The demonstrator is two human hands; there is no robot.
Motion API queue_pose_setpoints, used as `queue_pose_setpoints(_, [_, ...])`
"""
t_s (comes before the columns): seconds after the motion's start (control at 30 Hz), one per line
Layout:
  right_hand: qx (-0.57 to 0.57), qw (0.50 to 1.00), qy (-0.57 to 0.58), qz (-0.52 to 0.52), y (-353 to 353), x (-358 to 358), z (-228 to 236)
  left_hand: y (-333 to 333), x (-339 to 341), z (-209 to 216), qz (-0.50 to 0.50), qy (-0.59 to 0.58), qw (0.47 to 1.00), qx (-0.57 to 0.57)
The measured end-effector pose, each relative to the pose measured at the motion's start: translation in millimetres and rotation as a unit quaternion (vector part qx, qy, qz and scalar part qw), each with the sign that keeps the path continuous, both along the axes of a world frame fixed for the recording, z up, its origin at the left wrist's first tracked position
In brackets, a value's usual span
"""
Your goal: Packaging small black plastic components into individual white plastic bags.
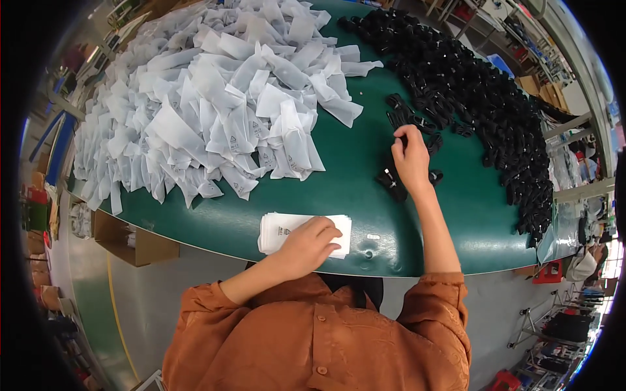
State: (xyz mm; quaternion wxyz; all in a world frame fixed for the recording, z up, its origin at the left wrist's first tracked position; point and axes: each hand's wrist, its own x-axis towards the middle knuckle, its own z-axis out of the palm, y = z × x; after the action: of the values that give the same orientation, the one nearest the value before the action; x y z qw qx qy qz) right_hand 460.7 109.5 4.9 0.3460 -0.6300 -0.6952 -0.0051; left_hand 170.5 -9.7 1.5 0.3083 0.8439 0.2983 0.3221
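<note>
My left hand (306, 246) rests on a stack of flat white bags (274, 229) near the table's front edge. Its fingers are bent and the thumb stands apart from them; no separate bag shows in its grasp. Farther out to the right, my right hand (411, 155) hovers by loose black cable bundles (399, 109). Index finger and thumb are curled with a gap between them, and nothing is visible in them; the other fingers are partly hidden. One black cable bundle (391, 185) with a pale connector lies just nearer than this hand, and another (435, 176) sits beside the wrist.
A big heap of filled white bags (215, 111) covers the left and far part of the green table (355, 163). Black cable bundles (482, 98) are piled along its right side. A small white piece (373, 236) lies beside the stack. On the floor stands a cardboard box (134, 240).
</note>
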Motion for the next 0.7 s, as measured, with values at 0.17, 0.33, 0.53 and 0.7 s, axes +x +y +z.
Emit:
queue_pose_setpoints(0.17, [-0.059, 0.954, 0.285, 0.072, -89.3, -44.9, 1.6, -11.1, 14.7, -14.5, 0.037, 0.086, 0.994, 0.063])
queue_pose_setpoints(0.33, [-0.150, 0.986, 0.062, 0.025, -158.7, -63.1, -0.7, -10.9, 19.7, -19.5, 0.052, 0.071, 0.994, 0.071])
queue_pose_setpoints(0.53, [-0.070, 0.994, 0.073, 0.034, -178.6, -63.1, -9.1, -11.0, 27.2, -14.3, 0.067, 0.055, 0.994, 0.070])
queue_pose_setpoints(0.7, [-0.077, 0.980, 0.182, 0.004, -195.5, -61.0, -2.5, -8.0, 22.0, -14.4, 0.070, 0.021, 0.997, 0.007])
